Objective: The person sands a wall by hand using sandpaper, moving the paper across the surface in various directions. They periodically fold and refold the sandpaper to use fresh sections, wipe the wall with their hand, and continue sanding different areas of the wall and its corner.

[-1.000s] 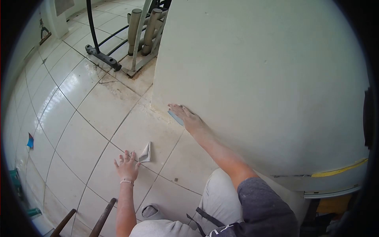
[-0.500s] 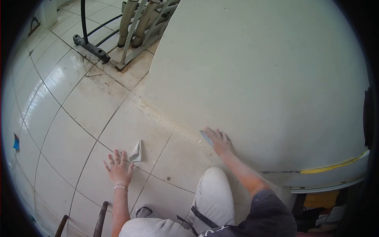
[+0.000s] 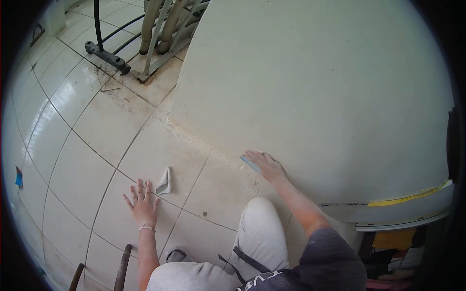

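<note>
My right hand [image 3: 264, 166] presses a light blue-grey piece of sandpaper [image 3: 250, 164] flat against the bottom of the white wall [image 3: 301, 87]. Its fingers lie together over the sheet, and only the sheet's left edge shows. Pale dust and crumbs [image 3: 213, 150] line the foot of the wall. My left hand [image 3: 143, 206] rests on the tiled floor with its fingers spread, holding nothing. Just to the right of its fingertips lies a folded, greyish-white sheet [image 3: 165, 182].
Pipes [image 3: 170, 29] in a metal frame stand past the wall's far corner, beside a dark foot bar [image 3: 108, 58]. Two brown metal legs [image 3: 123, 266] rise at lower left. A blue scrap [image 3: 19, 177] lies far left. Yellow tape [image 3: 407, 200] edges the wall at right.
My right hand has slid slightly left and up along the wall's base with the sandpaper, its fingers turning more to the left. My left hand stays planted while the view shifts slightly.
</note>
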The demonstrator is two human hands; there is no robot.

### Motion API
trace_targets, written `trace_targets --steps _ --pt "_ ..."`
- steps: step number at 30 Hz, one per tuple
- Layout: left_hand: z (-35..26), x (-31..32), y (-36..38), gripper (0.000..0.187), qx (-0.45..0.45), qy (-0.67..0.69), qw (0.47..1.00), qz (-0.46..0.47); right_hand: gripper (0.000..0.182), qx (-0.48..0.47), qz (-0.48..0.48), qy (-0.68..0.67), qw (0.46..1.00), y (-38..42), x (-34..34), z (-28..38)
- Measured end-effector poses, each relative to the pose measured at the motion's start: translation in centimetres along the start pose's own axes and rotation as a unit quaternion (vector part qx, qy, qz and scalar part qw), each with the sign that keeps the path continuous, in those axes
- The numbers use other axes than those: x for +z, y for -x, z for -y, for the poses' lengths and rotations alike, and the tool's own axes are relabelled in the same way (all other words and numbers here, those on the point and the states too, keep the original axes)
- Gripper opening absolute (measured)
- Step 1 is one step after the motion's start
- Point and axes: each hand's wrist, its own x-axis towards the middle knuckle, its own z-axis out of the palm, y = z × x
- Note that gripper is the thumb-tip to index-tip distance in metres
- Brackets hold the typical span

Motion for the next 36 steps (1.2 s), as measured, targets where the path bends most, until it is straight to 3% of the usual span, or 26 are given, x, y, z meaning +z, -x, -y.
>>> trace_targets --steps 3,5,6,8,10,11,13,15,18,20,22,23,26,29,30,33,35,36 --pt "-0.1 -0.7 0.2 0.076 -0.009 0.027 0.999 0.036 0.077 0.002 0.045 -0.033 0.998 10.3 1.5 -1.3" --pt "-0.2 -0.6 -0.1 0.077 -0.007 0.032 0.998 0.048 0.078 0.017 0.023 -0.049 0.998 11.8 1.8 -1.8" --pt "0.1 -0.2 -0.2 0.078 -0.003 0.029 0.999 0.043 0.079 0.043 0.069 -0.117 0.990 10.8 1.7 -1.2" --pt "0.4 0.3 -0.4 0.078 0.001 0.023 0.999 0.033 0.083 0.099 0.163 -0.251 0.949 5.8 -0.4 1.4" --pt "0.5 0.8 -0.5 0.078 0.006 0.010 1.000 0.024 0.093 0.051 0.212 -0.290 0.932 -3.6 -4.1 1.3" --pt "0.4 0.6 -0.7 0.077 0.008 0.012 0.999 0.039 0.088 0.030 0.171 -0.273 0.946 -7.8 -4.6 2.5" --pt "0.4 -0.1 -0.7 0.077 -0.002 0.014 0.998 0.066 0.083 0.087 -0.021 -0.068 0.994 -16.2 -4.6 5.9" --pt "0.8 0.3 -0.7 0.077 0.003 0.004 0.999 0.052 0.081 0.106 -0.027 -0.087 0.990 -23.0 -5.5 8.1" --pt "0.9 0.5 -0.7 0.076 0.016 0.005 0.999 0.044 0.082 0.037 0.005 -0.078 0.996 -24.5 -6.0 7.8" --pt "0.9 0.0 -0.8 0.076 0.012 0.006 0.998 0.068 0.081 -0.054 0.013 -0.043 0.998 -19.6 -5.6 4.5" --pt "0.7 0.0 -0.9 0.076 0.009 0.018 0.997 0.074 0.080 -0.061 0.022 -0.077 0.995 -11.9 -3.3 3.4" --pt "0.8 0.2 -0.9 0.076 0.011 0.023 0.997 0.070 0.082 -0.089 0.082 -0.122 0.985 -7.7 -3.0 2.2" --pt "1.1 0.4 -0.9 0.076 0.015 0.025 0.997 0.065 0.084 -0.035 0.199 -0.231 0.952 8.1 0.5 1.5" --pt "1.0 0.6 -1.1 0.075 0.021 0.029 0.997 0.071 0.077 0.009 0.309 -0.349 0.885 11.5 0.5 -0.2" --pt "1.2 0.7 -1.1 0.075 0.021 0.030 0.997 0.073 0.076 0.022 0.337 -0.378 0.862 11.0 0.3 -0.4" --pt "1.3 0.6 -1.3 0.075 0.021 0.040 0.996 0.083 0.075 0.068 0.313 -0.330 0.888 4.1 -0.9 3.2" --pt "1.3 0.5 -1.3 0.075 0.019 0.041 0.994 0.097 0.080 0.117 0.230 -0.392 0.883 -6.2 -3.2 4.7" --pt "1.3 0.3 -1.4 0.075 0.017 0.040 0.994 0.104 0.086 0.114 0.173 -0.331 0.920 -11.5 -4.4 5.4"
